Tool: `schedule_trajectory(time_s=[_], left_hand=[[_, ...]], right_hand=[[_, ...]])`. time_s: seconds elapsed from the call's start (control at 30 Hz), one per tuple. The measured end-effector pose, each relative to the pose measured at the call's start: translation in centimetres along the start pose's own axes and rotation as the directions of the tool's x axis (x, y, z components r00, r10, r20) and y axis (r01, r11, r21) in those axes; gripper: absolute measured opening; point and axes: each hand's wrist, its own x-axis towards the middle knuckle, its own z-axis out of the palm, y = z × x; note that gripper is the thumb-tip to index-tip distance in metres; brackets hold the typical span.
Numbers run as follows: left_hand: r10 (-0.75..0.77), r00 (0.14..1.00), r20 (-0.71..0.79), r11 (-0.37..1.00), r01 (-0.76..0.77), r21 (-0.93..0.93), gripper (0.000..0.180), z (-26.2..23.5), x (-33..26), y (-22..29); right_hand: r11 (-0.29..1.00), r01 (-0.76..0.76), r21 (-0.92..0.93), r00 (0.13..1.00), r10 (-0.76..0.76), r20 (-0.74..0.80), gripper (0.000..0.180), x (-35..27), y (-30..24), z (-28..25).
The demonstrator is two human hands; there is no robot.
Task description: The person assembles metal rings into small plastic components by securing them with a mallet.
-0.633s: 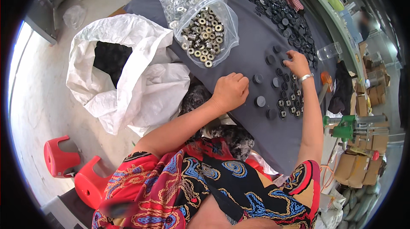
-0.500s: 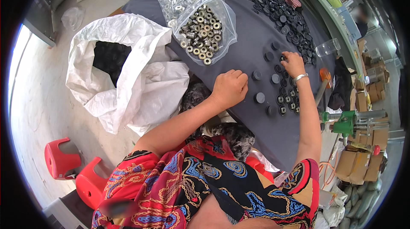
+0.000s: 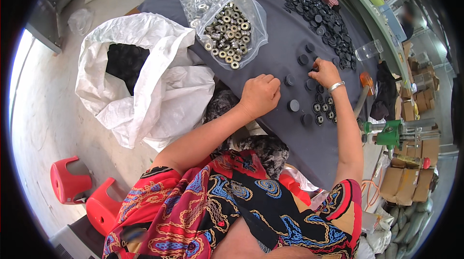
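The left hand (image 3: 261,94) is curled into a loose fist and rested on the grey cloth-covered table (image 3: 285,32); whether anything is held inside cannot be told. A small round black plastic cap (image 3: 312,69) is touched by the fingers of the right hand (image 3: 326,73). More black caps (image 3: 293,105) are laid between the hands.

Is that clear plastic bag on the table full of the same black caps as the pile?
No, the clear plastic bag holds shiny metal rings, while the black caps lie loose on the grey table cover.
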Motion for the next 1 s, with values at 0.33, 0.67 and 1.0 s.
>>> schedule_trajectory(time_s=[0.33,0.67,1.0], left_hand=[[-0.005,1.0,-0.004,1.0,0.005,0.004,0.01,0.0,-0.1,-0.1],[-0.015,1.0,0.019,1.0,0.015,0.015,0.01,0.0,0.0,-0.2],[-0.019,0.999,0.03,1.0,0.019,0.008,0.011,-0.2,0.0,0.0]], right_hand=[[0.872,0.073,0.485,0.961,0.068,-0.267,0.029,-0.5,1.6,2.5],[0.985,0.153,0.079,0.933,-0.117,-0.34,0.033,0.0,2.9,0.7],[0.97,-0.082,0.227,0.981,0.119,-0.153,0.037,3.4,4.8,1.5]])
